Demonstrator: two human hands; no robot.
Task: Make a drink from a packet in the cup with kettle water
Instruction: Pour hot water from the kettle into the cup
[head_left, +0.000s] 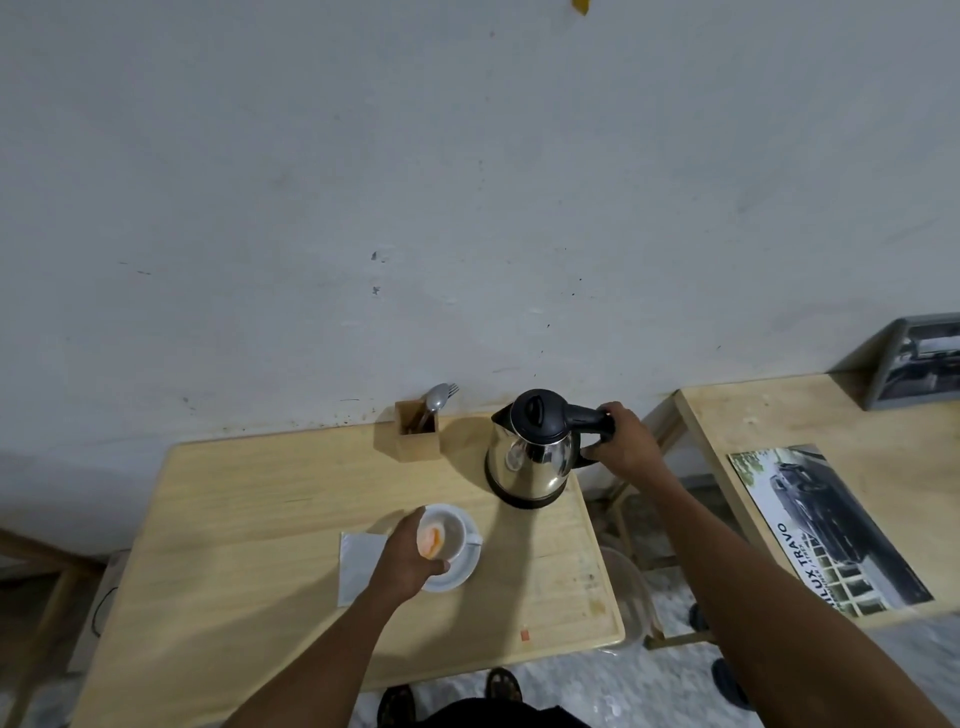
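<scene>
A white cup (453, 531) stands on a white saucer (464, 572) near the middle of the wooden table (249, 597). My left hand (408, 558) holds an orange and white packet (431, 540) at the cup's left rim, partly over the cup. A steel kettle (532, 457) with a black lid stands on its base at the table's back right. My right hand (626, 439) is wrapped around the kettle's black handle (589, 418). The cup's contents are too blurred to make out.
A white napkin (357, 564) lies left of the saucer. A wooden holder (415, 431) with a spoon and fork stands by the wall, left of the kettle. A second table (769, 431) with a car poster (826, 525) is on the right, across a narrow gap.
</scene>
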